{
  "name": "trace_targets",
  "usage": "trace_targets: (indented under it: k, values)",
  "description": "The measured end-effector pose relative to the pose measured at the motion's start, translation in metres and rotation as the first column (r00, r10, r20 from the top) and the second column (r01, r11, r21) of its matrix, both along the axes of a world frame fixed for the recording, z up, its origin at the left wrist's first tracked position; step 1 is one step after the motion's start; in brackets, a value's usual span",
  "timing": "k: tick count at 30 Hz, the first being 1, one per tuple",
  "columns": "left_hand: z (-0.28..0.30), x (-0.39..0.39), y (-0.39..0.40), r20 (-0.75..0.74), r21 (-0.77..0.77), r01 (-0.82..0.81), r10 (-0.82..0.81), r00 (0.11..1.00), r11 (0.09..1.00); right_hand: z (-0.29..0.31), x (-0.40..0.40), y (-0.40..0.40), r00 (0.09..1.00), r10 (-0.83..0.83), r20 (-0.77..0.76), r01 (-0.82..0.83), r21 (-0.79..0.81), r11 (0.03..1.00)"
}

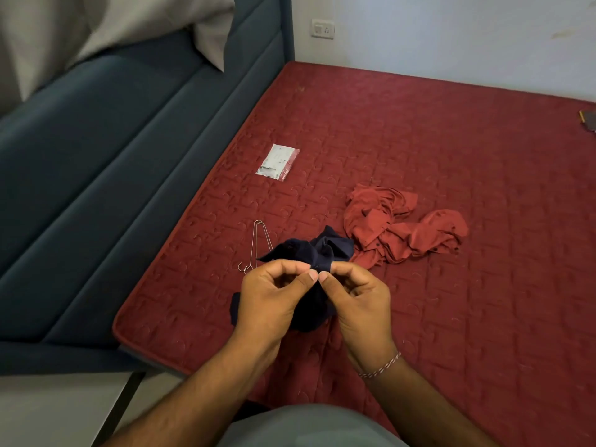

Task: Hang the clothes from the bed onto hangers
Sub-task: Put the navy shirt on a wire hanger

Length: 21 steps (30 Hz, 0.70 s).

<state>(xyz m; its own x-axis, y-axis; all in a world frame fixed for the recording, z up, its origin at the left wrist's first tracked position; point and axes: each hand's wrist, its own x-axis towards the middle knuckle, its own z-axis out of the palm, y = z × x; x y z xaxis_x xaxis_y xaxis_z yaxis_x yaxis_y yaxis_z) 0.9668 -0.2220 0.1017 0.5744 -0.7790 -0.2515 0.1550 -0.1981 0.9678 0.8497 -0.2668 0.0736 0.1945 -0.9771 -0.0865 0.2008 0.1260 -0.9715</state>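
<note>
Hands on bunched navy garment

Deep red mattress, quilted all over in a tone-on-tone swirl pattern. Dark navy garment, plain. Rust-red garment to the right, plain too, close to the mattress shade but more orange. Silver wire hanger. White packet with a red edge, farther off. Teal-blue bed frame on the left. Pale grey pillow. Red-and-white twisted thread bracelet.
</note>
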Motion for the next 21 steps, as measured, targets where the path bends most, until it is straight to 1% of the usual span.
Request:
trace_targets:
  k: [4,7,12,15,16,19,21]
  values:
    - [0.002,-0.001,-0.002,0.018,-0.008,-0.005,0.006,1.000,1.000,0.002,-0.001,0.001,1.000,0.005,0.001,-0.005,-0.012,1.000]
    - [0.004,-0.001,-0.002,0.011,0.000,-0.028,0.028,1.000,1.000,0.003,0.000,0.000,1.000,0.015,-0.020,-0.016,-0.051,0.999]
    - [0.007,0.004,-0.002,-0.024,0.046,-0.048,0.049,0.998,0.998,0.002,0.000,0.001,0.991,0.055,-0.122,-0.073,-0.146,0.987]
    - [0.007,0.012,0.000,-0.031,0.106,-0.043,0.047,0.998,0.993,-0.002,0.001,0.000,0.965,0.070,-0.251,-0.125,-0.211,0.970]
    - [0.006,0.015,0.001,-0.041,0.128,-0.047,0.053,0.998,0.991,-0.004,0.001,-0.001,0.957,0.094,-0.273,-0.156,-0.215,0.964]
    - [0.003,0.025,0.002,-0.067,0.168,-0.052,0.064,0.996,0.984,-0.006,0.005,-0.002,0.947,0.149,-0.283,-0.213,-0.213,0.954]
    - [0.003,0.029,0.002,-0.079,0.182,-0.022,0.037,0.996,0.983,-0.007,0.009,-0.003,0.942,0.125,-0.310,-0.205,-0.242,0.948]
